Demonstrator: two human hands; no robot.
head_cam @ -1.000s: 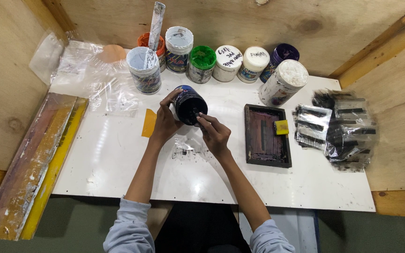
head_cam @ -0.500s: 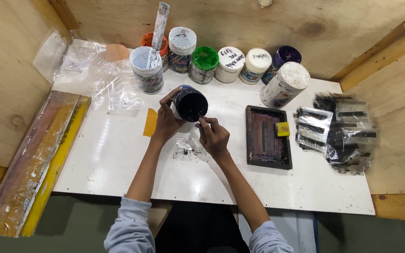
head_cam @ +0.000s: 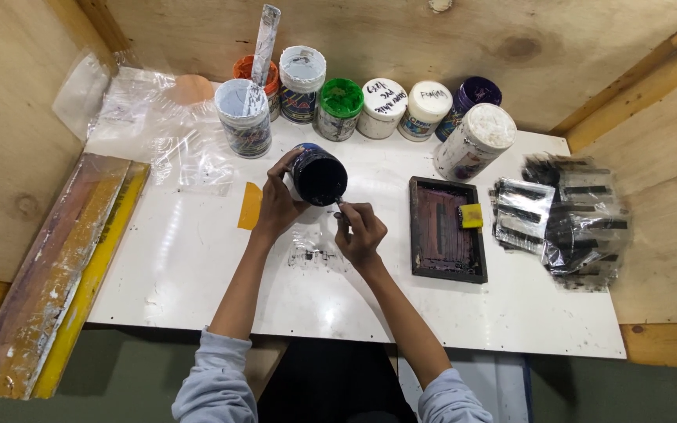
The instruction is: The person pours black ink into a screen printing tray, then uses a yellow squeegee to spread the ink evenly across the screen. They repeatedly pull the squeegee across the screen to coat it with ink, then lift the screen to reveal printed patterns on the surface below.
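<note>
Near the middle of the frame, the left hand [head_cam: 276, 205] wraps around a dark jar [head_cam: 318, 175], holding it tilted above the white table [head_cam: 197, 266] so that its open mouth faces the camera. The inside of the jar looks black. The right hand [head_cam: 360, 232] sits just to the lower right of the jar, its fingers pinched closed on a small thin tool [head_cam: 340, 205] whose tip reaches the jar's lower rim; the tool is too small to tell what kind it is, possibly a little spatula. Both forearms come up from the bottom edge, with grey sleeves at the wrists.

Just left of the left hand, a yellow-orange card [head_cam: 250, 205] lies flat on the table. Below the hands there is a smudged dark print mark [head_cam: 313, 254] on the table surface. To the right of centre lies a dark rectangular tray [head_cam: 447, 229] with a small yellow block [head_cam: 471, 215] on its right rim. Farther right, a heap of black-streaked clear plastic sheets [head_cam: 570, 215] covers the table's edge.

Along the upper part of the frame stands a row of lidded paint jars [head_cam: 385, 106], among them one with a green lid [head_cam: 340, 102], against the plywood wall. At the far left, long stained boards [head_cam: 56, 266] lean beside the table.
</note>
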